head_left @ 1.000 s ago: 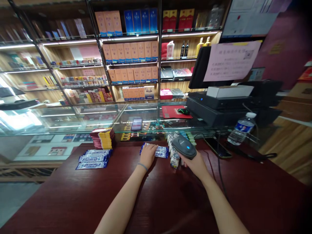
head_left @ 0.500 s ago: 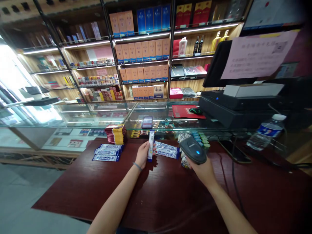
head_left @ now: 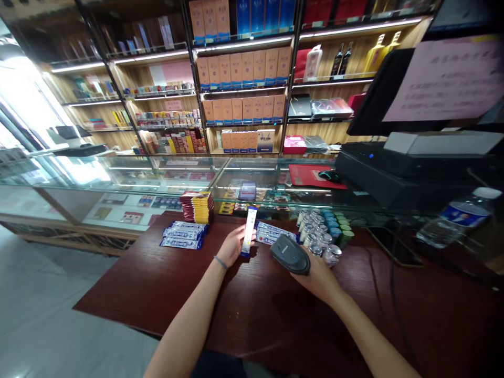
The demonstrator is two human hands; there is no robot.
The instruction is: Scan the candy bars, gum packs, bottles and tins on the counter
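Note:
My left hand [head_left: 233,245] holds a slim blue-and-white packet [head_left: 249,231] upright above the dark red tabletop, its printed side facing me. In my right hand [head_left: 317,275] is a dark barcode scanner [head_left: 290,254], its head turned toward the packet, with a gap between them. Behind the scanner lies a row of similar blue-and-white packets [head_left: 271,232], partly covered by it. Another pile of these packets [head_left: 183,234] rests to the left. Stacked red and yellow packs [head_left: 197,206] stand just behind that pile.
Several small silver-topped, blue and green containers [head_left: 321,231] stand right of the scanner. Farther right are a phone [head_left: 395,247], a water bottle [head_left: 452,218] and a monitor [head_left: 381,89]. A glass display counter [head_left: 173,178] runs along the back, with a mouse [head_left: 329,176] on it.
The scanner has swung left and lower, closer to the packet, and its blue light no longer shows. More of the small containers is uncovered. The view has shifted slightly.

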